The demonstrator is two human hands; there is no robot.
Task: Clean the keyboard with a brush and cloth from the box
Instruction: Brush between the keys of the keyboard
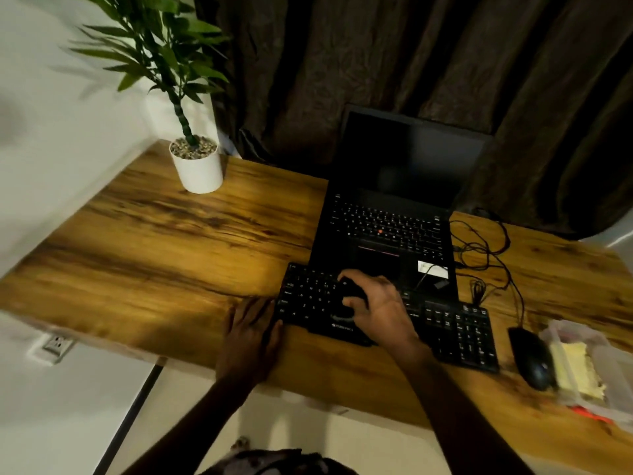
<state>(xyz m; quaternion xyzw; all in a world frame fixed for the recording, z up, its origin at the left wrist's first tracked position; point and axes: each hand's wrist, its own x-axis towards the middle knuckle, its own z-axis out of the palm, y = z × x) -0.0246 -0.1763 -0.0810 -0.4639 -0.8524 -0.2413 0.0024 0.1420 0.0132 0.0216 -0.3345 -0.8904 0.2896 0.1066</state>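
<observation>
Sweeping the flat black keyboard (459, 330) on the wooden desk (154, 241) should go best in short strokes along the rows. The person's right hand (373, 303) curls round what seems a small dark brush (349, 296) — its bristles lost in shadow. The left hand (251, 323) lies flat, fingers straight, beside the keyboard's left end. The yellow cloth (575, 368) lies in the blurred clear plastic box (589, 337).

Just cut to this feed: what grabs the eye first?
The right hand gripping a dark brush on the keyboard, mid-desk, with the left hand flat at its left end. Behind it stands an open laptop; a potted plant sits far left.
</observation>
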